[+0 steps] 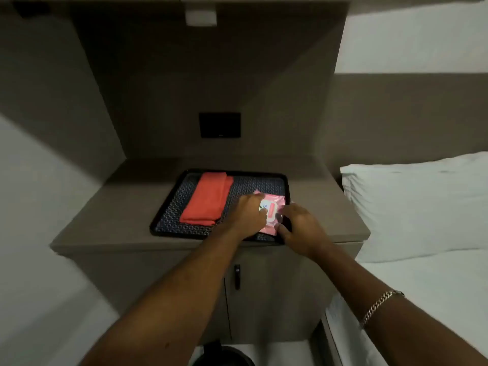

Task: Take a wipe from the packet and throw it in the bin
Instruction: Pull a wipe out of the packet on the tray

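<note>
A pink wipe packet [273, 207] lies on the right side of a dark patterned tray [264, 182] on a bedside cabinet. My left hand [248, 215] rests on the packet's left side, fingertips at its white lid. My right hand [298, 228] grips the packet's near right corner, thumb under its edge. No wipe shows outside the packet. A black bin [224, 356] stands on the floor below, at the bottom edge of the view, partly hidden by my left forearm.
A folded red cloth [208, 199] lies on the tray's left half. The cabinet top [118, 207] has a door with a dark handle [237, 277] below. A bed with a white pillow [414, 207] is at the right. A wall panel [219, 124] sits behind.
</note>
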